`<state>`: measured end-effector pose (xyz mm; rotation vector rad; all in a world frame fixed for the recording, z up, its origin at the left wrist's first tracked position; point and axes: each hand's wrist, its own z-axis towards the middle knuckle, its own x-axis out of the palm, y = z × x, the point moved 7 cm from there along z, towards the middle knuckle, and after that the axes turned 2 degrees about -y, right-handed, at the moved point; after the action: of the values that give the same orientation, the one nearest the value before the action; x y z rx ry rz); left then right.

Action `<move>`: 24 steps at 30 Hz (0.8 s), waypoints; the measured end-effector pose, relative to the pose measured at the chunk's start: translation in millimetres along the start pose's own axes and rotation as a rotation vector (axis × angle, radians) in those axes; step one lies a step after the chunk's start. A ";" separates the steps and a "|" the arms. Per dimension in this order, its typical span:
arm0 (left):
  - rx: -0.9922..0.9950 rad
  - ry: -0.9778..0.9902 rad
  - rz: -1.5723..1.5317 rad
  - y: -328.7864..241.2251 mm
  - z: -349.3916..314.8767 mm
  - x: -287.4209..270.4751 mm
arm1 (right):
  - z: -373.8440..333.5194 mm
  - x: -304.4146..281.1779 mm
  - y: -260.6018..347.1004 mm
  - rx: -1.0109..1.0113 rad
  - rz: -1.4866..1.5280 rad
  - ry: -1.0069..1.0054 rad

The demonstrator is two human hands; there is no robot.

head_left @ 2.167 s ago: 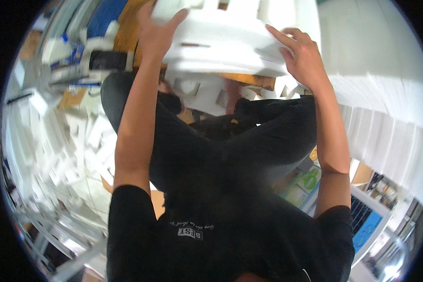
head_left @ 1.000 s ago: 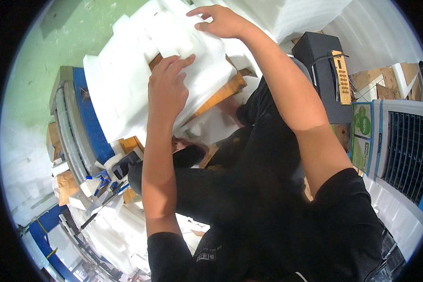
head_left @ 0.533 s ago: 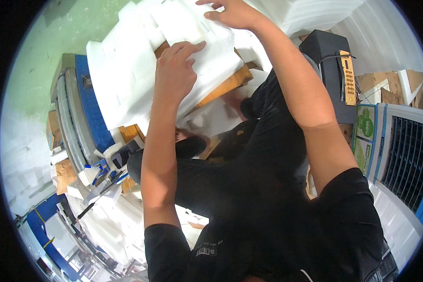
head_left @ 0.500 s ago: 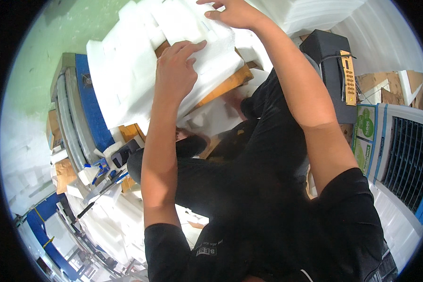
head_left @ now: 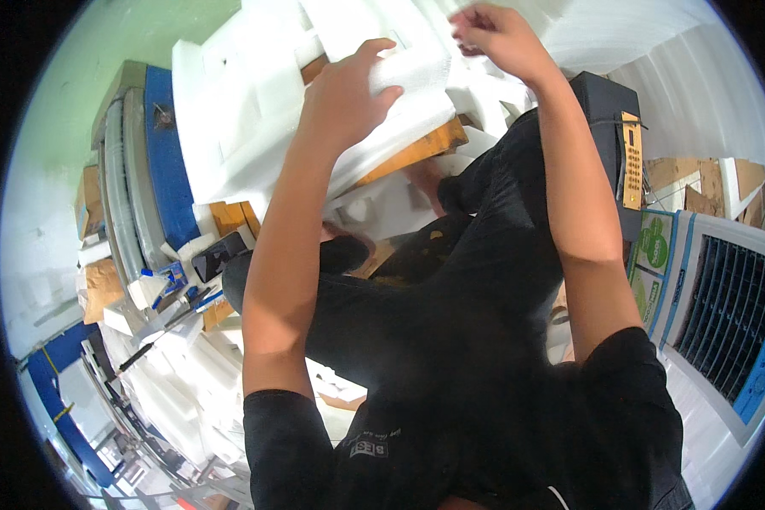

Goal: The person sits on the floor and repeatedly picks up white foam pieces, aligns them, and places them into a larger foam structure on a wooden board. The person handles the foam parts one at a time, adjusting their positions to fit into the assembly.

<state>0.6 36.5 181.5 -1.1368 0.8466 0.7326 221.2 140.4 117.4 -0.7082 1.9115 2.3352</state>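
White foam pieces (head_left: 255, 93) are stacked on a wooden support (head_left: 416, 151) at the top of the head view. My left hand (head_left: 348, 98) lies over the near part of the foam, thumb and fingers apart, holding nothing. Beyond the foam's right edge, my right hand (head_left: 501, 41) is raised with its fingers curled together. The fingertips are slightly blurred, and whatever they may hold cannot be made out. Brown wood shows through a gap in the foam next to my left hand.
At left are a blue panel (head_left: 168, 153), a dark phone (head_left: 219, 257), blue-handled tools (head_left: 166, 285) and scattered foam scraps (head_left: 183, 374). A black box with a gold control panel (head_left: 631, 161) stands right, near an air cooler (head_left: 727, 293). My bent legs frame the near side.
My right hand has moved right, away from the foam's top, and its fingers have curled in. My left hand has shifted slightly right, its thumb spread wider. The view has also shifted.
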 end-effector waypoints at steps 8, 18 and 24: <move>0.081 0.099 0.028 2.7 14.9 11.0 | -44.2 35.1 33.4 -0.157 -0.603 0.104; 0.096 0.077 0.056 16.0 16.6 11.2 | -40.6 49.1 42.6 -0.147 -0.748 0.108; 0.111 0.159 0.021 54.7 -26.3 -77.1 | -77.7 33.3 121.3 -0.438 -0.723 -0.265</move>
<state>-89.0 20.1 217.9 -1.0984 1.0224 0.6102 178.1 30.2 206.0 -0.8702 0.8304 2.1972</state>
